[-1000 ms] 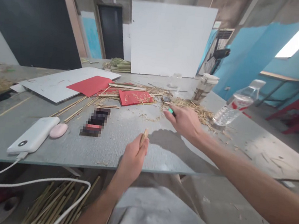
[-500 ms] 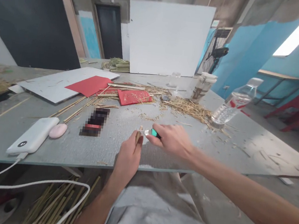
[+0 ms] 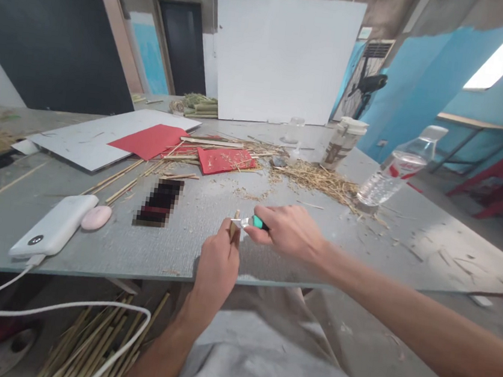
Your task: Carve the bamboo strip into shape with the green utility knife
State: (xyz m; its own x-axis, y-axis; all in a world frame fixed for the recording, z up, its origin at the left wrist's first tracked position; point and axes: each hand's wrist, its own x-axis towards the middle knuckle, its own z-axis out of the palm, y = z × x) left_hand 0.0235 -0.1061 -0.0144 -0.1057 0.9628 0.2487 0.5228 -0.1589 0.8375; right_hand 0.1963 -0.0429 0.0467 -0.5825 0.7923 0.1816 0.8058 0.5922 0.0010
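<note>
Near the table's front edge, my left hand (image 3: 219, 266) is closed around a short piece of dry plant stalk (image 3: 233, 227), whose upper end sticks up above the thumb. My right hand (image 3: 291, 232) grips a utility knife (image 3: 257, 222) with a green handle. Its blade reaches left and touches the stalk just above my left fingers. How deep the blade sits in the stalk I cannot tell. The stalk's lower part is hidden inside my left hand.
Left of my hands lie a pixelated dark object (image 3: 159, 202), a pink rounded case (image 3: 96, 217) and a white power bank (image 3: 54, 226) with a cable. Beyond are red paper (image 3: 148, 141), a straw pile (image 3: 325, 182), a cup (image 3: 344, 143) and a water bottle (image 3: 394, 168). Stalks (image 3: 92, 346) stand below the table.
Both hands keep their holds and stay close together. More of the stalk's top and the blade show above my left thumb. The whole view has shifted slightly.
</note>
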